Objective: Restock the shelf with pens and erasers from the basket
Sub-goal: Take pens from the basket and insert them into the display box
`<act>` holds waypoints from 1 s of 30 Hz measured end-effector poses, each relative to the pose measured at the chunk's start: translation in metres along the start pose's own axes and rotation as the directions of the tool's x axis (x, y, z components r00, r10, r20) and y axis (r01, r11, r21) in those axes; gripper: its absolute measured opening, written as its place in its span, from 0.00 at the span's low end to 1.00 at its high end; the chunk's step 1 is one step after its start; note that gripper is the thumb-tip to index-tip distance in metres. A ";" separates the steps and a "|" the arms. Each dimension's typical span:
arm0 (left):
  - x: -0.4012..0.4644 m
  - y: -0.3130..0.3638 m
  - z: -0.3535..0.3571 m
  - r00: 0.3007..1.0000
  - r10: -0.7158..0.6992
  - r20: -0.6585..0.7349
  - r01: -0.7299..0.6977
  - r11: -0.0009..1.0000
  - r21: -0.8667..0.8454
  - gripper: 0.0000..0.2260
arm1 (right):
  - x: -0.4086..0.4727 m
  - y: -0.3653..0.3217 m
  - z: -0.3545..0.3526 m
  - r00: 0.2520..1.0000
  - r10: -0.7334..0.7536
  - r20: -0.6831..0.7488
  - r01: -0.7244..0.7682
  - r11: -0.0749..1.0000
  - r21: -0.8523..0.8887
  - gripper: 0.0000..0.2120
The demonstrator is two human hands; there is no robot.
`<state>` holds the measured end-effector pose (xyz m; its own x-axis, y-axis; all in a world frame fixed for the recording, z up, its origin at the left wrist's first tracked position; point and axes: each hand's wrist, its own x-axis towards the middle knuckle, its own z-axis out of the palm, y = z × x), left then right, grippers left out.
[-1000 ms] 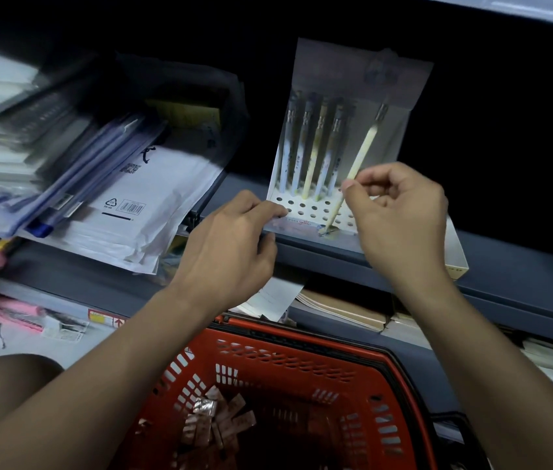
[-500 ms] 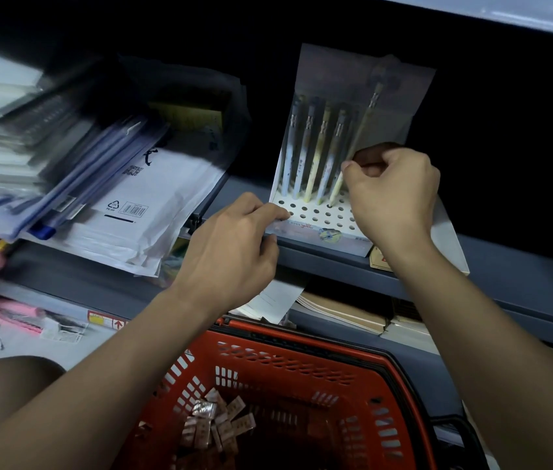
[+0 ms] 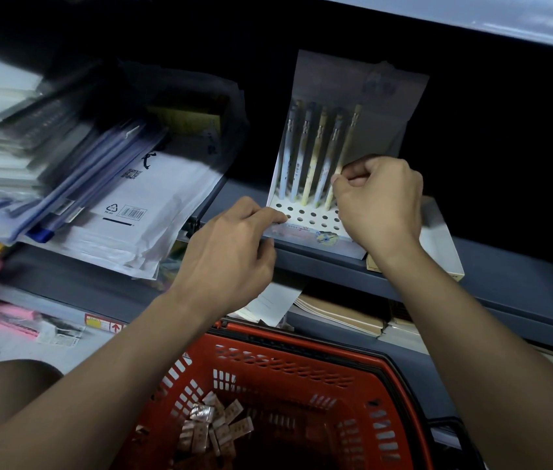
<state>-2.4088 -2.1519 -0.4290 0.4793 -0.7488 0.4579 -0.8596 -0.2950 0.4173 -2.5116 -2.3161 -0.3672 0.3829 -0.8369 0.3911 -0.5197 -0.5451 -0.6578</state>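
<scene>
Five slim pens (image 3: 307, 154) stand upright in one white perforated cardboard display stand (image 3: 305, 217): three pale blue, two cream-yellow. The stand's front rows show about ten open round holes; the exact number cannot be told, since hands cover some. Two bare hands are in view, the left hand (image 3: 231, 256) and the right hand (image 3: 378, 205). One red plastic shopping basket (image 3: 288, 385) holds a heap of small wrapped erasers (image 3: 215, 427), roughly a dozen, too jumbled to count exactly. One stack of white paper envelopes and clear sleeves (image 3: 115, 198) lies on the one grey metal shelf (image 3: 505, 276).
</scene>
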 end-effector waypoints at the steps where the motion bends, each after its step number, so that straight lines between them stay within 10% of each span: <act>1: 0.000 0.000 0.000 1.000 0.000 0.001 0.000 1.000 0.001 0.18 | 0.000 0.000 0.001 1.000 0.001 0.001 -0.001 1.000 -0.003 0.07; 30: -0.004 0.006 0.003 0.998 0.029 -0.050 -0.029 1.000 0.008 0.17 | -0.052 0.019 -0.007 0.949 -0.311 -0.048 0.311 0.950 -0.024 0.08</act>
<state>-2.4169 -2.1525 -0.4308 0.4621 -0.7267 0.5083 -0.8745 -0.2781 0.3973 -2.5470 -2.2835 -0.3956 0.4883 -0.6268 0.6072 -0.3933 -0.7792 -0.4881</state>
